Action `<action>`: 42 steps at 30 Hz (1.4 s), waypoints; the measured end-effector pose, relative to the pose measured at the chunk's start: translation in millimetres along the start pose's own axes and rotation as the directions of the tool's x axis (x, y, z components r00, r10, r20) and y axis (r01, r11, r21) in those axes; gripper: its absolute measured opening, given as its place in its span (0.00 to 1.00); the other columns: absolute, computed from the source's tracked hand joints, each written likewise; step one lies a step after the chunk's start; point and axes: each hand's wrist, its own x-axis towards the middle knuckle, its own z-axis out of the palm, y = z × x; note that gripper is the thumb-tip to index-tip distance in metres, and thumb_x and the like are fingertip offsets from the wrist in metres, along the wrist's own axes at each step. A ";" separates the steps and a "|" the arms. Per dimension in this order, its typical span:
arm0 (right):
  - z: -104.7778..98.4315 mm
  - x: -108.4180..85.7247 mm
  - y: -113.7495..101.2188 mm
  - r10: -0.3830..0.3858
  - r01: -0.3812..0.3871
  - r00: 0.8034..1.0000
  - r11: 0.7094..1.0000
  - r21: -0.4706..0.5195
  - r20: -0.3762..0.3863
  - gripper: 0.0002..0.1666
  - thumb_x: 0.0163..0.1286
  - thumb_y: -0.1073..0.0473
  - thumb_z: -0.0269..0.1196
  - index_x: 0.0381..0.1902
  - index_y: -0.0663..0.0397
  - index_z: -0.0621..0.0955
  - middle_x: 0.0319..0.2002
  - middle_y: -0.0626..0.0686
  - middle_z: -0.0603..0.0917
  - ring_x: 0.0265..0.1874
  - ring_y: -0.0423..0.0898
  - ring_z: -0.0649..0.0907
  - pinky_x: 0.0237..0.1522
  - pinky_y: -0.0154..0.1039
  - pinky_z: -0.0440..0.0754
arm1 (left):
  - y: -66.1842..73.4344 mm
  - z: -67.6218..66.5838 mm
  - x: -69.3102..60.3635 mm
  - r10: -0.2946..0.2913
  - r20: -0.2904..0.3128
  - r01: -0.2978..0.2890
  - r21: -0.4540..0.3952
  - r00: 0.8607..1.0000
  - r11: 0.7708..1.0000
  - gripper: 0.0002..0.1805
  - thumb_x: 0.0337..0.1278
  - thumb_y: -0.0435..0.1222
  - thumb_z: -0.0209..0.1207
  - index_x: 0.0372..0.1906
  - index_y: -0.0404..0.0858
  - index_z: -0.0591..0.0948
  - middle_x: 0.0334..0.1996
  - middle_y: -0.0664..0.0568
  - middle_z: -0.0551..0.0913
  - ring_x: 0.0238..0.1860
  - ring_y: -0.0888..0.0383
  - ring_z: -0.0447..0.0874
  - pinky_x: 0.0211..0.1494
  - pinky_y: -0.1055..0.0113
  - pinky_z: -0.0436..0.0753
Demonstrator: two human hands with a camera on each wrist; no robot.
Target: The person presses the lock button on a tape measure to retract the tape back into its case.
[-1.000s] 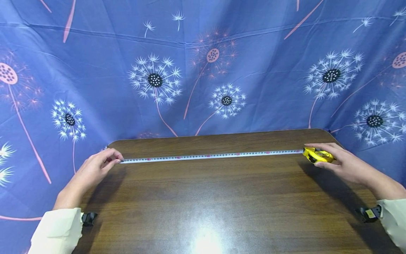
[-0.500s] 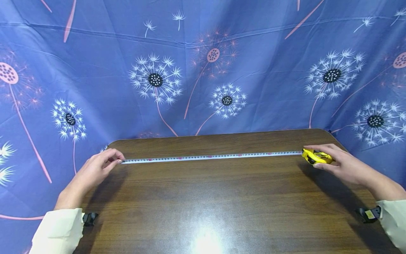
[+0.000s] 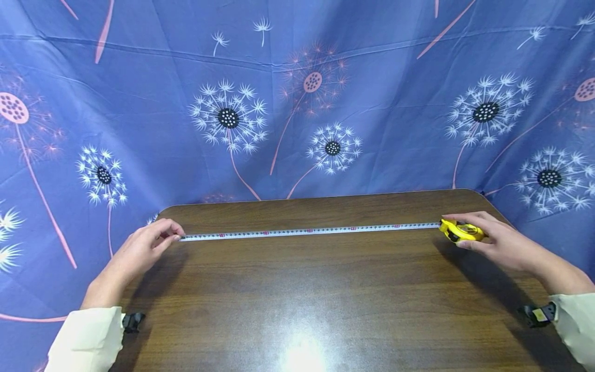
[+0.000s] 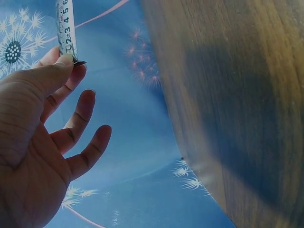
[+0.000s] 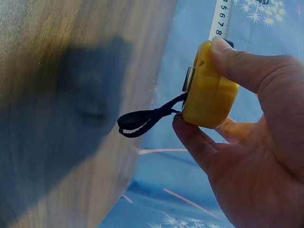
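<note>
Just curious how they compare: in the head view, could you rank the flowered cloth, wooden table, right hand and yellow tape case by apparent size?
1. Flowered cloth
2. Wooden table
3. Right hand
4. Yellow tape case, held in that hand

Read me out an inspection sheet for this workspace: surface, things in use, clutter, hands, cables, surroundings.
Surface: brown wood-grain tabletop, bright glare near its front edge.
Job's things: yellow tape measure case with its printed blade drawn out; dark cord loop on the case.
Clutter: nothing seen.
Hands: left hand pinches the blade's end; right hand grips the case.
Cables: nothing seen.
Surroundings: blue dandelion-print cloth behind the table and at both sides; pale sleeves on both arms.
</note>
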 end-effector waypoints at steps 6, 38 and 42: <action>-0.3 0.1 -2.1 0.016 -0.016 1.000 1.000 -0.005 0.007 0.37 0.66 0.64 0.73 0.72 0.43 0.75 0.58 0.58 0.76 0.53 0.30 0.68 0.41 0.27 0.70 | 0.5 1.4 -0.2 -0.010 0.007 0.011 -0.002 1.000 1.000 0.11 0.65 0.27 0.66 0.42 0.48 0.83 0.37 0.62 0.85 0.35 0.64 0.81 0.38 0.67 0.79; 4.8 5.5 -13.3 -0.012 0.013 0.999 1.000 -0.026 0.031 0.37 0.67 0.62 0.72 0.73 0.43 0.74 0.59 0.54 0.76 0.53 0.33 0.71 0.42 0.36 0.76 | 6.9 9.4 3.5 0.018 0.011 -0.018 -0.025 1.000 1.000 0.11 0.64 0.27 0.66 0.42 0.48 0.83 0.37 0.61 0.85 0.34 0.61 0.83 0.37 0.65 0.81; 5.2 6.1 -14.6 -0.008 0.009 0.999 1.000 -0.026 0.036 0.38 0.67 0.62 0.73 0.73 0.42 0.74 0.60 0.54 0.76 0.53 0.34 0.71 0.41 0.38 0.76 | 7.8 10.6 3.8 0.019 0.015 -0.018 -0.029 1.000 0.999 0.10 0.65 0.27 0.66 0.42 0.47 0.83 0.37 0.60 0.85 0.33 0.59 0.84 0.37 0.64 0.81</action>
